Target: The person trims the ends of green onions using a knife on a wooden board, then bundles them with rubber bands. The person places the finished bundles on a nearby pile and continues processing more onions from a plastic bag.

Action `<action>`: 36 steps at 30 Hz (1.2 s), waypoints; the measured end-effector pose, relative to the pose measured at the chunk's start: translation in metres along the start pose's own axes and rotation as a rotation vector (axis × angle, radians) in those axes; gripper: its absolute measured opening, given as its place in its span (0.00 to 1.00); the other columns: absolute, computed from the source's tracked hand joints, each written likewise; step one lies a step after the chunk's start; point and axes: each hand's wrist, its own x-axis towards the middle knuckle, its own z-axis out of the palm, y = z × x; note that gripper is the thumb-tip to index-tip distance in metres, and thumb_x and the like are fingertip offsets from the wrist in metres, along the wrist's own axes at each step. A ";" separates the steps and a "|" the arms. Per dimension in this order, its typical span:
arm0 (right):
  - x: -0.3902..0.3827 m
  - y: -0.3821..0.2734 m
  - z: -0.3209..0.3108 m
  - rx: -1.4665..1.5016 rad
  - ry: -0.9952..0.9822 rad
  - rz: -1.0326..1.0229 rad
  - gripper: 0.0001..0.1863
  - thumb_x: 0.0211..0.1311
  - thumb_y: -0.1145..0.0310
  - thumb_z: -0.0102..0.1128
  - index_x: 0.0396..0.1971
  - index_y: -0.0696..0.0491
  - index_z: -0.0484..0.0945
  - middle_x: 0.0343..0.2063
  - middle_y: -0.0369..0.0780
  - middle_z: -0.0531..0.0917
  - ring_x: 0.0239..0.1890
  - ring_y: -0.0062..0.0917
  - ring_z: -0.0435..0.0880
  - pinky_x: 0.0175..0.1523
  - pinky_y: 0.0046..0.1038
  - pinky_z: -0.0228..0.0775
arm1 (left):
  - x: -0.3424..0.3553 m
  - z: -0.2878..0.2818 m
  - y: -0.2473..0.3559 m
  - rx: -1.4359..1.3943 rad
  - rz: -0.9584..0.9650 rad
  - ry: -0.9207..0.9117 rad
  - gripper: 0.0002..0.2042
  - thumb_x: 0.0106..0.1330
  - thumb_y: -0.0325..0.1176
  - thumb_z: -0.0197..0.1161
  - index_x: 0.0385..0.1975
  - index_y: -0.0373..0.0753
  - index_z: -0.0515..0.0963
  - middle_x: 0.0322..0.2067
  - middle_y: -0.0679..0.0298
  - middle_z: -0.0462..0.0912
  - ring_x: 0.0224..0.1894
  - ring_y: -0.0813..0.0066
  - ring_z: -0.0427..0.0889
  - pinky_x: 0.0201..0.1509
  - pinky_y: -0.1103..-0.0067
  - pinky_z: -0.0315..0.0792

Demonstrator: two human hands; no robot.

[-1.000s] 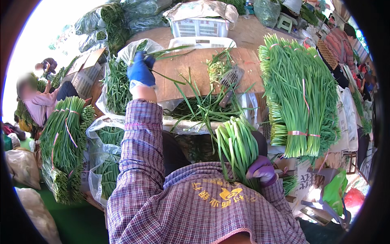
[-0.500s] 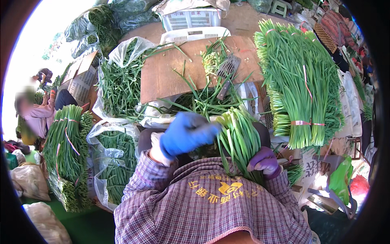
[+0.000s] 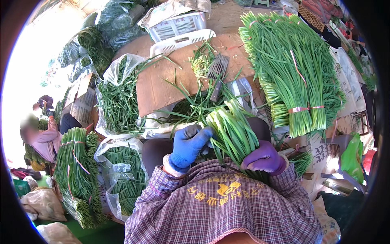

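Note:
My right hand (image 3: 265,157), in a purple glove, is wrapped round the lower part of a bunch of garlic chives (image 3: 232,128). The bunch tilts up and to the left over my lap, its pale cut ends toward the board. My left hand (image 3: 190,146), in a blue glove, is closed in a pinch at the bunch's left edge. Its fingertips touch the outer leaves; exactly which strands they grip is hard to see. Beyond the bunch, a wide-bladed knife (image 3: 218,69) lies on a wooden board (image 3: 158,87) beside pale chive trimmings (image 3: 200,65).
Tied chive bundles (image 3: 290,73) are stacked at the right, with another bundle (image 3: 75,162) at the far left. Bags of loose chives (image 3: 120,95) stand left of the board. White crates (image 3: 178,26) are behind it. A person (image 3: 42,140) sits at the far left.
My left hand has come down from a blurred sweep above the bunch to a pinch at its edge. The bunch has shifted slightly left in my right hand. The whole view has turned a little.

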 end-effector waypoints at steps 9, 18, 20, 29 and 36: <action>-0.008 -0.004 0.004 -0.018 0.016 -0.044 0.07 0.52 0.74 0.64 0.29 0.61 0.83 0.33 0.44 0.82 0.27 0.24 0.81 0.34 0.25 0.72 | 0.000 -0.011 -0.009 0.868 0.368 -0.057 0.26 0.68 0.53 0.49 0.25 0.30 0.76 0.17 0.48 0.74 0.21 0.53 0.74 0.29 0.66 0.66; -0.014 -0.013 0.010 -0.056 0.011 0.055 0.07 0.52 0.72 0.65 0.29 0.59 0.83 0.33 0.44 0.81 0.28 0.26 0.81 0.34 0.26 0.72 | -0.001 -0.010 -0.046 -0.009 0.112 -0.479 0.38 0.64 0.59 0.53 0.63 0.34 0.58 0.59 0.56 0.67 0.61 0.66 0.67 0.63 0.71 0.62; -0.010 -0.017 0.016 -0.195 0.021 0.053 0.07 0.51 0.71 0.66 0.30 0.57 0.84 0.35 0.45 0.80 0.32 0.30 0.81 0.39 0.29 0.72 | 0.005 0.006 -0.048 -0.293 0.074 -0.479 0.40 0.60 0.60 0.58 0.64 0.35 0.58 0.59 0.56 0.68 0.60 0.65 0.68 0.64 0.69 0.63; -0.011 -0.024 0.013 -0.285 -0.137 0.113 0.12 0.54 0.67 0.65 0.38 0.54 0.83 0.43 0.48 0.77 0.52 0.41 0.73 0.56 0.38 0.64 | 0.026 0.060 -0.019 -0.574 -0.131 -0.475 0.27 0.58 0.42 0.63 0.55 0.38 0.67 0.45 0.55 0.79 0.53 0.54 0.75 0.59 0.61 0.68; -0.025 -0.049 -0.010 -0.447 0.158 -0.171 0.23 0.60 0.59 0.61 0.54 0.51 0.75 0.58 0.54 0.63 0.56 0.46 0.66 0.63 0.42 0.53 | 0.024 0.057 -0.011 -0.474 0.110 -0.296 0.20 0.63 0.42 0.61 0.51 0.39 0.70 0.41 0.60 0.78 0.48 0.62 0.76 0.58 0.65 0.68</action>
